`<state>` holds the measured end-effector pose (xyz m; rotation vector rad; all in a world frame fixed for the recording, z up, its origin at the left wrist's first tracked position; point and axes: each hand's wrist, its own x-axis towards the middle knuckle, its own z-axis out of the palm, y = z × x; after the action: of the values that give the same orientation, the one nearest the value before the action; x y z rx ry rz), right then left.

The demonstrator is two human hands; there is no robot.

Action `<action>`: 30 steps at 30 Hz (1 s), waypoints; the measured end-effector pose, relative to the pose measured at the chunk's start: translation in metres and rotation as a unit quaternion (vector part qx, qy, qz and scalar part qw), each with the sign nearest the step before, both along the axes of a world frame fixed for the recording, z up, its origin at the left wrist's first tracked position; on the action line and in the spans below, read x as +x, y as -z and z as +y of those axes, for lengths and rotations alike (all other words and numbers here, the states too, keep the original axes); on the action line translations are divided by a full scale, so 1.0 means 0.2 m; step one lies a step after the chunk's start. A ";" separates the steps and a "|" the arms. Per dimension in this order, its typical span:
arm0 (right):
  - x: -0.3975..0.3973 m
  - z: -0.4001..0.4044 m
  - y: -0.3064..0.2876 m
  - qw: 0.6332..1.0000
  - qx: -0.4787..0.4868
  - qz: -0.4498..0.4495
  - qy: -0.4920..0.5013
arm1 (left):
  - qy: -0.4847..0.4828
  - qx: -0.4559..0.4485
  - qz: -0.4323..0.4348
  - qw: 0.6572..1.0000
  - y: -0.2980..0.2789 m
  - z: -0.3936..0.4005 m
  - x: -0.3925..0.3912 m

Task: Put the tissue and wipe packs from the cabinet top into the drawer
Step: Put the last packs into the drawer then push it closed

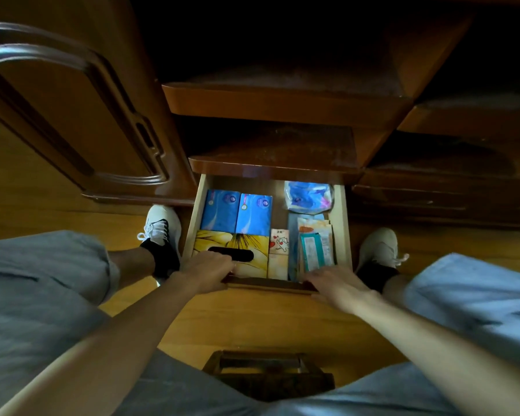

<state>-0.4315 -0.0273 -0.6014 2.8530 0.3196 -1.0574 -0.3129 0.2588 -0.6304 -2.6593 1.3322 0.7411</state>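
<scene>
Drawer, pale wood, shallow [341, 223], stands pulled out under the dark brown cabinet top [276, 145], which shows no packs from here. Inside: two blue tissue packs [237, 213] side by side at the back left, yellow tissue box with a black slot [231, 250] in front of them, small cartoon-printed pack [279, 243] in the middle, upright teal and orange wipe packs [315, 244] at right, crinkly blue plastic pouch [308, 195] back right.

Left hand [206, 273] grips the drawer's front edge, fingers curled over it. Right hand [332, 285] lies on the front edge too; fingers look bent over the rim, not certain.

Stage, by judgement: packing done, closing next.

Risk: the upright wipe packs may snag the cabinet lip if they stand above the rim. An uneven push could skew the drawer and jam it. Fingers over the edge could get nipped.

Room: white shoe [159, 226] just beside the left wall, beige shoe [379, 247] near the right. Straight path inward looks open.
</scene>
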 end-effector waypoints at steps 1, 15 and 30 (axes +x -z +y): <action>0.01 0.00 0.00 1.000 -0.012 -0.002 -0.003 | 0.008 -0.001 -0.009 1.000 0.00 0.00 0.00; 0.30 -0.17 -0.01 0.993 -0.023 -0.116 -0.022 | -0.025 -0.013 -0.103 0.994 -0.07 -0.12 0.23; 0.64 -0.41 0.15 0.918 0.053 -0.392 0.024 | -0.119 -0.138 -0.271 0.945 0.05 -0.22 0.51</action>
<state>-0.3033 -0.1090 -0.6312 3.0861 0.2355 0.1625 -0.2105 0.2147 -0.6396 -2.9501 1.0336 -0.1937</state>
